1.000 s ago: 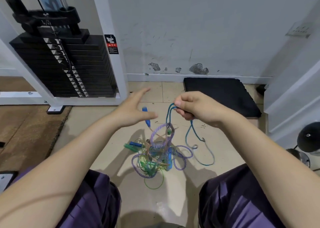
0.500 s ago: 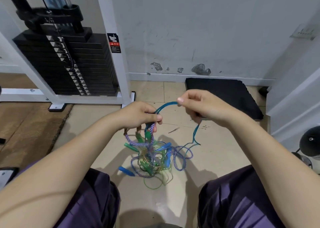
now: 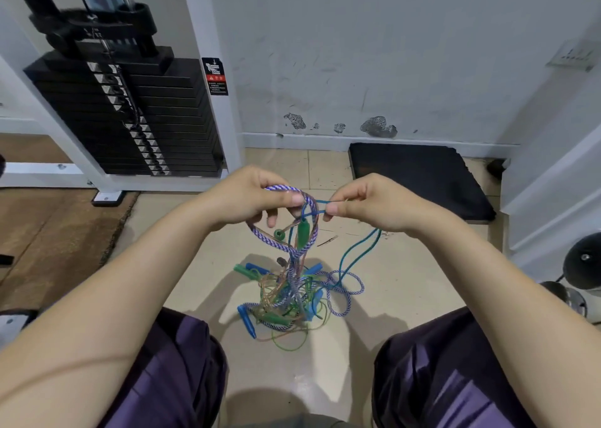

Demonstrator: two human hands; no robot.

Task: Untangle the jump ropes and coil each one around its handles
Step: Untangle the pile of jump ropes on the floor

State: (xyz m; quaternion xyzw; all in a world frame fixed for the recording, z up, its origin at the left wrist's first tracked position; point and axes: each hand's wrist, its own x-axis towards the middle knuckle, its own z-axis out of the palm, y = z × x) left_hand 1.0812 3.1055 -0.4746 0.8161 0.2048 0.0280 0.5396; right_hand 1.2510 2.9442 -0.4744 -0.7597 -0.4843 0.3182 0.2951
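We see the tangled jump ropes heaped on the floor between the knees; our left hand grips a purple braided rope, right hand pinches a teal cord. Bare tile surrounds them.

The braided rope was purple and white in a woven pattern. The thin cord was teal. Handles in the tangle were green and blue, with thin strands of green and pale orange. The floor was beige, the mat black, the shorts dark purple.
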